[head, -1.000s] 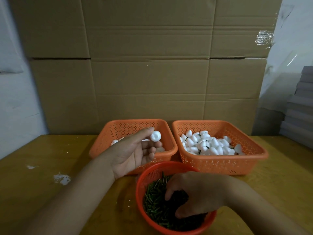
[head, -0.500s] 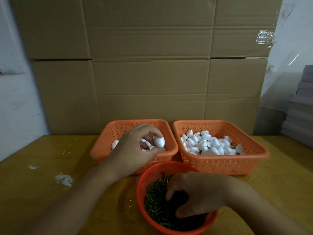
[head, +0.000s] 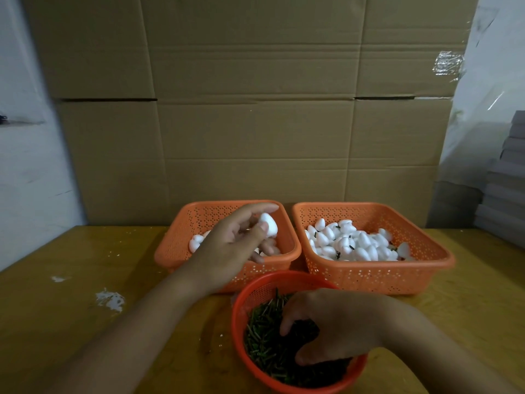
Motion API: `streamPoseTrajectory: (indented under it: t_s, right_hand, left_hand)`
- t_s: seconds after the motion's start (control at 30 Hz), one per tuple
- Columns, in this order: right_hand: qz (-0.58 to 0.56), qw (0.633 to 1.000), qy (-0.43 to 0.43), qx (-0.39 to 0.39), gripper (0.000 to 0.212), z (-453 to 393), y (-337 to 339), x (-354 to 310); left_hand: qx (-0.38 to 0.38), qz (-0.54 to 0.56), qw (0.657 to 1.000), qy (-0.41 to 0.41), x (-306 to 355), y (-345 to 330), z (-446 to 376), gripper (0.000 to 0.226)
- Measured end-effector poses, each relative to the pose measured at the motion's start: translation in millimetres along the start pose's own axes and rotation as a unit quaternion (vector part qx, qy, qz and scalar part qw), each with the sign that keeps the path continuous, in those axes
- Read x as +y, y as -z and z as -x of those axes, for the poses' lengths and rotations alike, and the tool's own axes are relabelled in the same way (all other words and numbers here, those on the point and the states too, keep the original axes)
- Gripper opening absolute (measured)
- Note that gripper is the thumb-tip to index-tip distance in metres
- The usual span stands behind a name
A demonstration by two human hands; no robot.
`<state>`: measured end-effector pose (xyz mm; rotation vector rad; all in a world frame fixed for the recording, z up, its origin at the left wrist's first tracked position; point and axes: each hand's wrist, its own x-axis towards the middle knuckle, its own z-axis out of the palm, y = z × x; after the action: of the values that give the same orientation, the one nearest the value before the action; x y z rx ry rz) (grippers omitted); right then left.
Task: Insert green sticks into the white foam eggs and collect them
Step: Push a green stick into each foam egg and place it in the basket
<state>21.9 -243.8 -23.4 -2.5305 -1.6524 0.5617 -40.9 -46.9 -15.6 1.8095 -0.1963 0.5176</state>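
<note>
My left hand (head: 230,245) pinches a white foam egg (head: 268,225) between thumb and fingers, held over the left orange basket (head: 181,240), which has a few plain eggs in it. My right hand (head: 335,328) is curled down into the round red basket (head: 255,291) of green sticks (head: 261,339); its fingertips are buried in the sticks, and what they hold is hidden. The right orange basket (head: 369,277) holds many white eggs, several with short green sticks in them.
All three baskets stand on a yellow wooden table (head: 71,308) with white crumbs and a smear at the left. A wall of cardboard boxes (head: 255,109) rises right behind the baskets. Grey stacked sheets (head: 505,189) stand at the far right.
My left hand turned from palm-up to palm-down and closed its thumb and fingers round the egg, lifting it slightly over the left basket. My right hand stayed in the sticks.
</note>
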Motion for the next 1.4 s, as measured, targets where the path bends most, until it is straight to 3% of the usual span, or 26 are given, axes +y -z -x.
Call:
streamPoseTrajectory:
  t_s: [0.1,0.4,0.57,0.8,0.93,1.17,1.4]
  right_hand:
    - [0.003,1.000,0.001,0.001,0.041,0,-1,1]
    - [-0.002,1.000,0.005,0.028,0.031,-3,-4,3]
    - [0.007,0.996,0.011,0.083,0.022,-10,-13,4]
    - [0.010,0.993,0.006,0.117,0.029,-16,-22,0]
    - [0.019,0.993,0.013,0.119,0.034,-17,-23,-1]
    - [0.023,0.990,0.011,0.136,0.025,-15,-21,1]
    - [-0.094,0.980,0.012,0.175,0.013,-5,0,7]
  left_hand:
    - [-0.004,0.108,0.993,0.056,6,1,1,0.015]
    - [-0.052,0.249,0.963,0.093,6,11,0,0.037]
    - [-0.062,0.244,0.965,0.078,7,11,0,0.047]
    - [-0.091,0.226,0.968,0.062,5,10,2,0.027]
    - [-0.104,0.240,0.963,0.071,3,12,2,0.032]
    - [-0.126,0.249,0.957,0.083,3,14,2,0.035]
    - [-0.117,0.231,0.961,0.099,3,13,3,0.032]
